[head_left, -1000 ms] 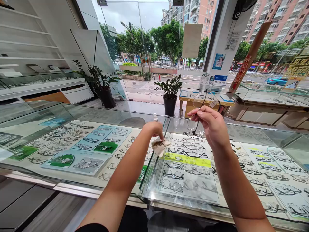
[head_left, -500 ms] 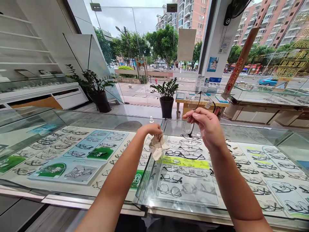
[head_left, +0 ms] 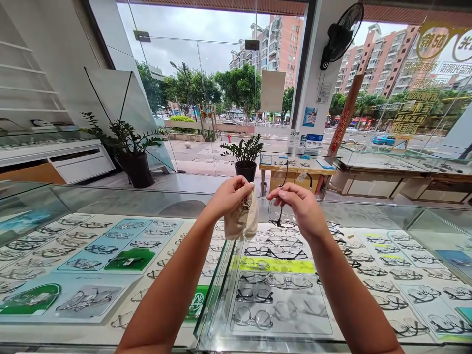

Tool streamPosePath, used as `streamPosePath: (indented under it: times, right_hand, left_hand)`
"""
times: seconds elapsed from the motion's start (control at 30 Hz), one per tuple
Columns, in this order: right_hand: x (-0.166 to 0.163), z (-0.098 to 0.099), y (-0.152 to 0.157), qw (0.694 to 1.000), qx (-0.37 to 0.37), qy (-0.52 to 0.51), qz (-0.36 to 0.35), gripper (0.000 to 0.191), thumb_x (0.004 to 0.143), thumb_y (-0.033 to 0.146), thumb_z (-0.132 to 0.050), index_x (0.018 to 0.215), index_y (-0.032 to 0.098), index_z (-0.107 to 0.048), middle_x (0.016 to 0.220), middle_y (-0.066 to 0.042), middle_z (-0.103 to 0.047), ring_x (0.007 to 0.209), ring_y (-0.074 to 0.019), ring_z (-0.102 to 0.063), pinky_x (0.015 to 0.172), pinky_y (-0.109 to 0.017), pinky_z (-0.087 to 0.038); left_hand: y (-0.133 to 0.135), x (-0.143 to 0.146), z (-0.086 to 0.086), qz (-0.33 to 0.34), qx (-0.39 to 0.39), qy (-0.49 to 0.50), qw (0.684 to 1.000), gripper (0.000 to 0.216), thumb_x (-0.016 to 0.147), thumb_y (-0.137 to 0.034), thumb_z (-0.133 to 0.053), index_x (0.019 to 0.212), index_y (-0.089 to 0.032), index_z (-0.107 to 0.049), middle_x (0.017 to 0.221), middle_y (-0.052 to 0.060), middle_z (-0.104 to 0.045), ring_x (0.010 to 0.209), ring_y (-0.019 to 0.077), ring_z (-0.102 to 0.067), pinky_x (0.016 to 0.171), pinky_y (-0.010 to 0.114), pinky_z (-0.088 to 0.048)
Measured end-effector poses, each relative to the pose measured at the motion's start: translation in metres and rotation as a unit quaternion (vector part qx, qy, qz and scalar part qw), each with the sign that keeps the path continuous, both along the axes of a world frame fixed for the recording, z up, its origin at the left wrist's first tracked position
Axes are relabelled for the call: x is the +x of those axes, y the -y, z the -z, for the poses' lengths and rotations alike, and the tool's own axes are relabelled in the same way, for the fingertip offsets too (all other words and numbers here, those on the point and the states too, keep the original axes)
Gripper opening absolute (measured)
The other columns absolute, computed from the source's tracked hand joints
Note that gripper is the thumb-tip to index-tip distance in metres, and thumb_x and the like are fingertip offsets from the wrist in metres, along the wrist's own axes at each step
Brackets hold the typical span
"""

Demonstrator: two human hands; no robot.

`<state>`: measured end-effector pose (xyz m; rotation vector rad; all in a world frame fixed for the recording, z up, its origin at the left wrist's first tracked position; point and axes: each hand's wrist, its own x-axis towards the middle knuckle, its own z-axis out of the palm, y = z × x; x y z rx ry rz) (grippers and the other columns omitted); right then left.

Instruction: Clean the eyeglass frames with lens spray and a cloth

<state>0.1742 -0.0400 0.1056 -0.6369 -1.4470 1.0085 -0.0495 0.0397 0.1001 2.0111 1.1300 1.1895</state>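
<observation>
My left hand (head_left: 233,195) pinches the top of a beige cleaning cloth (head_left: 241,223), which hangs down with dark print near my fingers. To its right, my right hand (head_left: 300,204) grips a pair of eyeglasses (head_left: 282,189) with thin dark parts. The eyeglasses are turned on edge, one lens above my fingers and one below, and a small pale tag hangs by them. Cloth and eyeglasses are apart, both held above the glass display case (head_left: 217,300). Part of the frame is hidden behind my fingers.
Rows of eyeglasses (head_left: 252,318) lie inside the case under glass. Beyond it stand potted plants (head_left: 245,152), a wooden table (head_left: 295,167) and a glass door front. A wall fan (head_left: 341,34) hangs at the upper right.
The cloth now hangs more spread out from my left hand, which has turned. The view has tilted up a little. My right hand keeps hold of the eyeglasses.
</observation>
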Motion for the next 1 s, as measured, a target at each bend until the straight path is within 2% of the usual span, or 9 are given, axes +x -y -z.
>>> streamPosePath:
  times: [0.13, 0.23, 0.33, 0.53, 0.6, 0.73, 0.9, 1.0]
  right_hand:
    - [-0.004, 0.003, -0.003, 1.000, -0.005, -0.003, -0.011, 0.017, 0.089, 0.035, -0.071, 0.078, 0.023, -0.070, 0.091, -0.004, -0.080, 0.079, -0.0175, -0.062, 0.081, -0.036, -0.046]
    - [-0.011, 0.006, -0.003, 0.997, -0.034, -0.023, -0.059, 0.017, 0.088, 0.037, -0.073, 0.080, 0.023, -0.073, 0.094, -0.005, -0.079, 0.087, -0.0191, -0.065, 0.088, -0.038, -0.050]
    - [-0.017, 0.009, -0.004, 0.991, -0.066, -0.038, -0.105, 0.017, 0.087, 0.038, -0.074, 0.079, 0.023, -0.074, 0.095, -0.005, -0.079, 0.092, -0.0205, -0.068, 0.093, -0.040, -0.052]
    - [-0.017, 0.014, -0.008, 0.999, -0.023, -0.035, -0.009, 0.017, 0.089, 0.037, -0.073, 0.078, 0.023, -0.071, 0.092, -0.004, -0.078, 0.100, -0.0214, -0.069, 0.109, -0.042, -0.046]
    - [-0.017, 0.014, -0.008, 0.998, -0.034, -0.035, -0.026, 0.018, 0.088, 0.038, -0.073, 0.078, 0.023, -0.071, 0.093, -0.004, -0.078, 0.098, -0.0215, -0.069, 0.107, -0.042, -0.048]
    - [-0.019, 0.015, -0.007, 0.995, -0.057, -0.021, -0.075, 0.017, 0.087, 0.038, -0.075, 0.080, 0.023, -0.074, 0.093, -0.004, -0.079, 0.094, -0.0213, -0.069, 0.102, -0.041, -0.050]
    - [-0.020, 0.014, -0.008, 0.997, -0.045, 0.022, -0.052, 0.020, 0.088, 0.041, -0.074, 0.082, 0.022, -0.077, 0.092, -0.005, -0.079, 0.094, -0.0216, -0.069, 0.099, -0.040, -0.050]
    - [-0.020, 0.013, -0.008, 0.998, -0.033, 0.038, -0.039, 0.020, 0.089, 0.040, -0.072, 0.083, 0.022, -0.079, 0.090, -0.005, -0.078, 0.092, -0.0209, -0.068, 0.097, -0.039, -0.050]
  left_hand:
    - [0.022, 0.008, -0.007, -0.045, 0.037, -0.033, 0.998, 0.031, 0.091, -0.048, -0.064, 0.077, -0.021, -0.056, 0.075, 0.000, -0.062, 0.068, 0.0150, -0.053, 0.065, 0.029, -0.042]
    - [0.034, 0.012, -0.011, -0.015, 0.021, -0.004, 1.000, 0.033, 0.091, -0.051, -0.066, 0.081, -0.021, -0.059, 0.078, 0.001, -0.065, 0.069, 0.0152, -0.056, 0.064, 0.029, -0.043]
    - [0.043, 0.014, -0.015, -0.003, 0.037, -0.005, 0.999, 0.033, 0.092, -0.052, -0.066, 0.083, -0.021, -0.062, 0.081, 0.002, -0.068, 0.074, 0.0166, -0.059, 0.066, 0.029, -0.045]
    - [0.043, 0.013, -0.015, -0.018, 0.048, -0.012, 0.999, 0.034, 0.093, -0.054, -0.065, 0.084, -0.021, -0.065, 0.083, 0.003, -0.071, 0.077, 0.0183, -0.062, 0.068, 0.030, -0.046]
    - [0.038, 0.012, -0.013, -0.032, 0.036, 0.005, 0.999, 0.033, 0.091, -0.054, -0.066, 0.083, -0.022, -0.063, 0.081, 0.003, -0.070, 0.073, 0.0174, -0.061, 0.065, 0.030, -0.045]
    - [0.031, 0.013, -0.011, -0.011, -0.008, 0.060, 0.998, 0.034, 0.088, -0.053, -0.068, 0.081, -0.022, -0.059, 0.075, 0.003, -0.069, 0.066, 0.0155, -0.060, 0.061, 0.029, -0.045]
    - [0.028, 0.012, -0.013, -0.016, -0.012, 0.128, 0.992, 0.036, 0.083, -0.054, -0.072, 0.080, -0.021, -0.058, 0.074, 0.001, -0.065, 0.067, 0.0145, -0.058, 0.061, 0.028, -0.048]
    - [0.031, 0.013, -0.015, 0.035, -0.016, 0.158, 0.987, 0.034, 0.084, -0.052, -0.072, 0.082, -0.021, -0.057, 0.080, 0.001, -0.064, 0.073, 0.0144, -0.060, 0.070, 0.030, -0.054]
